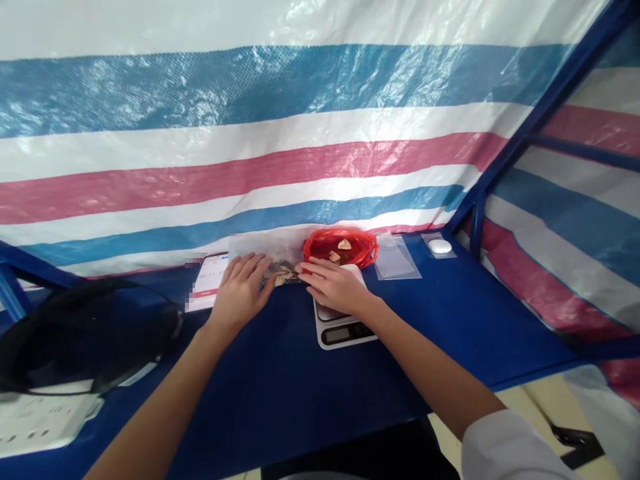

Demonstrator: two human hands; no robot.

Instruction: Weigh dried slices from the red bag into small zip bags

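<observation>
A clear plastic bag with pale and dark dried slices in its lower part lies on the blue table. My left hand rests flat on the left side of the bag, fingers stretched out. From the other side my right hand reaches over a white digital scale, its fingers extended to the right edge of the bag. Part of the scale's plate is hidden under this hand. Just behind it stands an open red plastic bag, with a few pale dried pieces inside.
Empty clear bags lie right of the red bag, and a white rounded object sits farther right. On the left are a sheet or screen, a black bag-like item and a white power strip. Striped sheeting closes off the back.
</observation>
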